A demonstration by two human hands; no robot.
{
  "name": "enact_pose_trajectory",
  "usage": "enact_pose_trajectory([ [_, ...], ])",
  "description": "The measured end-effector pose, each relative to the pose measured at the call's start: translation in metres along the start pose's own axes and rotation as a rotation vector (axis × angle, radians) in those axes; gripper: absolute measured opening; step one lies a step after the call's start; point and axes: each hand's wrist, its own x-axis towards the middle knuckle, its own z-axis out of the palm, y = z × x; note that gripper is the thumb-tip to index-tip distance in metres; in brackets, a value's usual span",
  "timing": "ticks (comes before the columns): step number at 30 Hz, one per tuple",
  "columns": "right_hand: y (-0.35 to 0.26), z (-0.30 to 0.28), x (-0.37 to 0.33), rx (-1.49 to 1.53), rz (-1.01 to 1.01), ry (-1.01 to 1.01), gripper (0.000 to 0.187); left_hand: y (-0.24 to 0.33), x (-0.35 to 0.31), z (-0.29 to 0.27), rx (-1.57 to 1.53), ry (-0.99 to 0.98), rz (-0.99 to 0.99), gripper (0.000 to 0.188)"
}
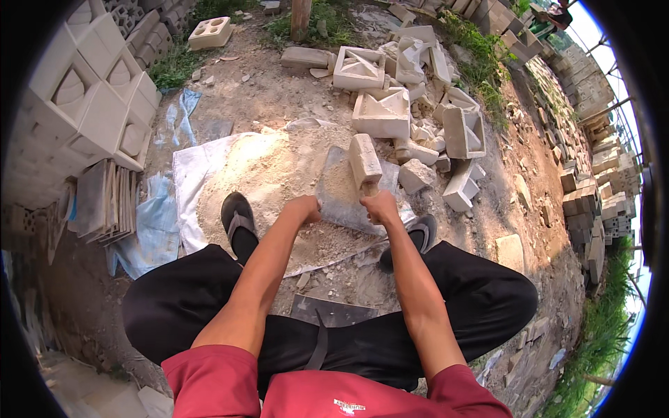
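My right hand (380,207) is closed round the short handle of a dusty mallet (364,160) with a pale, blocky head. The head lies over a flat grey plate (331,177) with sandy powder on it. At the plate's near left corner my left hand (302,208) is closed, its fingers curled at the edge and partly hidden. Under both hands spreads a white sheet (189,167) covered with pale crumbs and powder (251,174). My feet stand on either side of the plate, the left one in a grey sandal (237,214).
Broken concrete blocks (382,113) and rubble heap up beyond the plate to the right. Stacked pale blocks (90,90) rise at the left above thin boards (104,202). A dark flat board (331,310) lies between my legs. A wooden post (300,21) stands at the back.
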Motion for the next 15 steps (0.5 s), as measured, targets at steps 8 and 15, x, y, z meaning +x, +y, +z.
enact_pose_trajectory([
  [8, 0.043, 0.032, 0.005, -0.19, -0.099, 0.122, 0.046, 0.012, 0.005, 0.001, -0.058, -0.013, -0.139, 0.034],
  [15, -0.009, 0.032, -0.013, 0.008, -0.077, 0.053, 0.041, 0.008, 0.001, 0.0, -0.065, -0.04, -0.137, 0.032],
])
